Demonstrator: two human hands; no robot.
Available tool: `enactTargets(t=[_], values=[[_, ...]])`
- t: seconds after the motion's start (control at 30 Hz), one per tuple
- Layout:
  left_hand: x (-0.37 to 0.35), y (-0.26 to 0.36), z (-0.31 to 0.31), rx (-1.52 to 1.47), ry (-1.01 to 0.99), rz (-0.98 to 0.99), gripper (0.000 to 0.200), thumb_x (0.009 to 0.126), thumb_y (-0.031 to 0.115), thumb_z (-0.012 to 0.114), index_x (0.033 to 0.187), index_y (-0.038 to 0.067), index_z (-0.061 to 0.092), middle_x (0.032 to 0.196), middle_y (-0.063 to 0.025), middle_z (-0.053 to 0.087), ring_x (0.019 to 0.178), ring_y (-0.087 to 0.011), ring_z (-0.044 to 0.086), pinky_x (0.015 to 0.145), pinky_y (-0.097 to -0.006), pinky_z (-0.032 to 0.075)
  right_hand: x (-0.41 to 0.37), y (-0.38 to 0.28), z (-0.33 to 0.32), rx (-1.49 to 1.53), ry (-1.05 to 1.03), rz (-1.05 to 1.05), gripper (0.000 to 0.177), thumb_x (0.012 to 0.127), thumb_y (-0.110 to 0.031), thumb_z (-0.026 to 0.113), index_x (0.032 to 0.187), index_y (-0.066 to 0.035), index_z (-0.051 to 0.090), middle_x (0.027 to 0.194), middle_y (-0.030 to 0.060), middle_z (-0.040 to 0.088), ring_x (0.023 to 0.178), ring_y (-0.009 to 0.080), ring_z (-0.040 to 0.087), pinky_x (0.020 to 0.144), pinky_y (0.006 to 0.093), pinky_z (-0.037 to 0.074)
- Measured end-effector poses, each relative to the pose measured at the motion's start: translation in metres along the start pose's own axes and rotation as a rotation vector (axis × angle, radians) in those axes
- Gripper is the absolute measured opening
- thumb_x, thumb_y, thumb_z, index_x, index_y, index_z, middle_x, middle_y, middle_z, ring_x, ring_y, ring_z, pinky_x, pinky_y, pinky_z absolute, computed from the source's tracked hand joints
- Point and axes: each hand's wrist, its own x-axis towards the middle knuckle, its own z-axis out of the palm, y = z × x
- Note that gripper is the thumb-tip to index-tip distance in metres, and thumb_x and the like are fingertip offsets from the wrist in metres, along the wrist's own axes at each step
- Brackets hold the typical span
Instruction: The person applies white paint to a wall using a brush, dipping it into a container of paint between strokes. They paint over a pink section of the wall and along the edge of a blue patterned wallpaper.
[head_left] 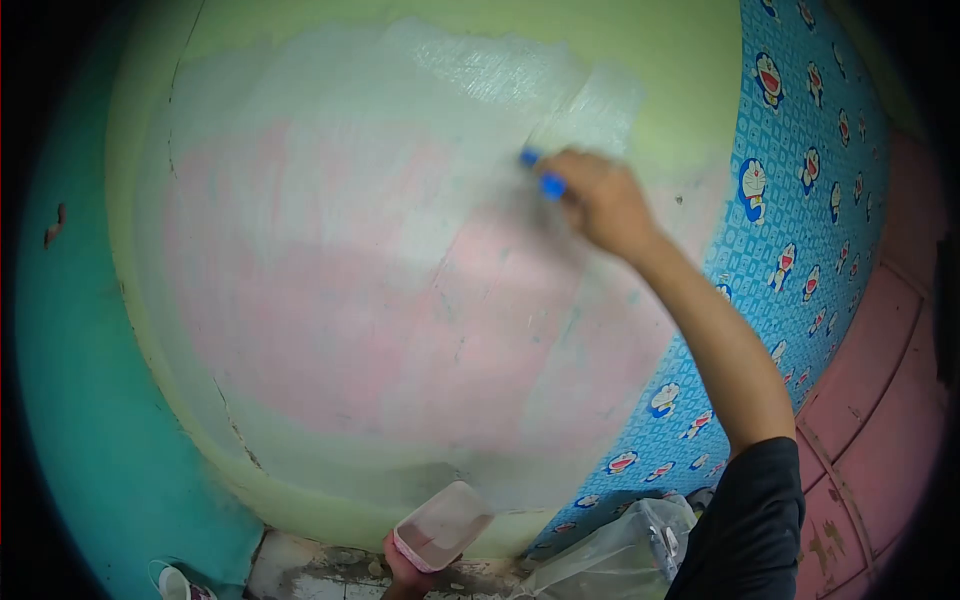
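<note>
The right hand [600, 200] is closing tightly around the blue handle of a brush [541, 172] and is pressing its blurred head against the wall [330, 180], above and to the right of the pink patch [380, 330], at the edge of the whitish coat. The left hand [403, 572] is gripping 1 small tub [445, 522] from beneath, well below the pink patch and low near the floor. The tub's open mouth is tilting, and its fill level is not showing clearly. In my judgement, 3 risks are standing out. First, the tub is sitting at the bottom edge of the view while the brushwork is taking place high above the pink patch, so a further tilt could be spilling paint onto the floor or the plastic bag [610, 560] below and right of the pink patch. Second, a wide stroke could be carrying paint onto the cartoon sheet [800, 200] right of the pink patch. Third, an overloaded brush could be sending runs down across the pink patch, leaving streaks.
</note>
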Motion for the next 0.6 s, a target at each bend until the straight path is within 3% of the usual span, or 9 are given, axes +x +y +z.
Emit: enactTargets(t=[0.07, 0.1, 0.13, 0.2, 0.23, 0.33, 0.4, 0.53, 0.6], values=[[0.0, 0.001, 0.008, -0.032, -0.019, -0.027, 0.077, 0.094, 0.068, 0.027, 0.148, 0.018, 0.05, 0.143, -0.0132, 0.057, 0.121, -0.0449, 0.06, 0.082, -0.0644, 0.053, -0.006, -0.044, 0.005, 0.249, -0.31, 0.016, 0.038, 0.087, -0.012, 0.069, 0.125, -0.013, 0.065, 0.105, 0.0146, 0.073, 0.09, 0.0384, 0.069, 0.082, 0.0489, 0.056], [0.0, -0.002, 0.006, -0.026, -0.002, -0.027, 0.078, 0.094, 0.068, 0.027, 0.148, 0.017, 0.05, 0.142, -0.0133, 0.057, 0.12, -0.0445, 0.061, 0.081, -0.0632, 0.053, 0.0, -0.036, 0.003, 0.358, -0.231, 0.067, 0.031, 0.089, -0.015, 0.069, 0.121, -0.011, 0.068, 0.098, 0.0166, 0.072, 0.088, 0.0383, 0.068, 0.081, 0.0483, 0.055], [0.002, -0.004, 0.004, -0.015, 0.015, -0.025, 0.078, 0.094, 0.068, 0.027, 0.148, 0.017, 0.049, 0.142, -0.0135, 0.057, 0.119, -0.0442, 0.061, 0.08, -0.0619, 0.053, 0.015, -0.025, -0.014, 0.323, -0.199, 0.156, 0.014, 0.094, -0.013, 0.07, 0.105, -0.005, 0.07, 0.09, 0.0153, 0.071, 0.076, 0.03, 0.069, 0.072, 0.0389, 0.055], [0.006, -0.004, 0.004, -0.012, 0.019, -0.022, 0.078, 0.094, 0.068, 0.027, 0.147, 0.017, 0.049, 0.141, -0.0137, 0.058, 0.117, -0.0436, 0.061, 0.079, -0.0599, 0.053, 0.034, 0.044, -0.022, 0.144, 0.006, 0.32, 0.022, 0.097, -0.015, 0.07, 0.115, -0.002, 0.071, 0.093, 0.0119, 0.075, 0.078, 0.0185, 0.07, 0.067, 0.0323, 0.057], [0.006, -0.005, 0.004, -0.019, 0.011, -0.024, 0.078, 0.094, 0.068, 0.027, 0.147, 0.017, 0.05, 0.141, -0.0138, 0.058, 0.116, -0.0434, 0.062, 0.079, -0.059, 0.053, 0.05, 0.054, -0.044, 0.301, 0.158, 0.354, 0.025, 0.098, -0.016, 0.069, 0.119, -0.001, 0.071, 0.095, 0.01, 0.075, 0.082, 0.016, 0.07, 0.067, 0.0304, 0.06], [0.004, -0.001, 0.004, -0.035, 0.006, -0.018, 0.077, 0.094, 0.068, 0.026, 0.146, 0.016, 0.05, 0.14, -0.0139, 0.058, 0.114, -0.043, 0.062, 0.077, -0.0574, 0.052, 0.06, 0.095, -0.071, 0.16, 0.462, 0.496, 0.023, 0.101, -0.02, 0.068, 0.118, -0.004, 0.072, 0.097, 0.0089, 0.076, 0.089, 0.0159, 0.073, 0.067, 0.0319, 0.062], [0.002, 0.003, 0.001, -0.021, 0.005, 0.006, 0.077, 0.094, 0.068, 0.026, 0.146, 0.017, 0.05, 0.141, -0.0136, 0.058, 0.116, -0.0429, 0.062, 0.078, -0.0583, 0.052, 0.048, 0.092, -0.065, 0.031, 0.541, 0.399, 0.019, 0.099, -0.015, 0.069, 0.115, -0.005, 0.072, 0.101, 0.0108, 0.076, 0.089, 0.0162, 0.074, 0.068, 0.0308, 0.061], [-0.006, 0.014, -0.001, 0.033, 0.036, 0.079, 0.077, 0.093, 0.069, 0.03, 0.147, 0.019, 0.05, 0.144, -0.0118, 0.056, 0.125, -0.0437, 0.059, 0.084, -0.0653, 0.052, -0.02, 0.033, -0.015, -0.181, 0.181, 0.004, 0.029, 0.082, 0.0, 0.07, 0.11, -0.008, 0.069, 0.111, 0.0132, 0.073, 0.095, 0.0301, 0.072, 0.076, 0.0373, 0.059], [-0.008, 0.02, 0.003, 0.022, 0.043, 0.102, 0.076, 0.092, 0.069, 0.033, 0.148, 0.021, 0.05, 0.146, -0.0108, 0.055, 0.13, -0.0442, 0.056, 0.088, -0.0695, 0.05, -0.076, -0.012, 0.02, -0.313, -0.07, -0.149, 0.034, 0.078, -0.007, 0.071, 0.112, -0.01, 0.065, 0.113, 0.0139, 0.069, 0.101, 0.0315, 0.069, 0.076, 0.0412, 0.059]])
